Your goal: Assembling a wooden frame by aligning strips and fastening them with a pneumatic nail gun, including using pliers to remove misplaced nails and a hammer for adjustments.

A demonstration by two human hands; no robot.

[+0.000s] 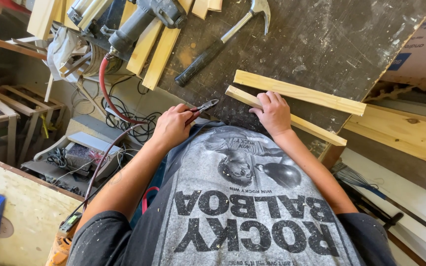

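I look down on a dark, scratched workbench [321, 44], and both hands are at its near edge. My left hand [172, 125] is closed around the red handles of a pair of pliers [204, 107]. Its nose points to the right and a little far, toward the wood. I cannot tell if the nose is fully closed; it looks almost together and nothing is between it.

My right hand [273, 112] lies flat, fingers a little spread, pressing on the near wooden strip [316, 129]. This strip has its long axis from left-far to right-near, and its right end goes over the edge of the bench. The hand holds it close to its left end [232, 91], so that end is free and stays between the two hands. The tip of the pliers is near this end but not touching it, a little to the left and nearer to me.

A second wooden strip [299, 92] lies just beyond, almost parallel, with a narrow gap between them; the right fingertips reach close to it.

Farther on the bench lies a hammer [223, 42] with a black grip, well apart from both hands. A nail gun [144, 19] with a red hose [105, 93] rests at the far left, over some pale boards [161, 54].
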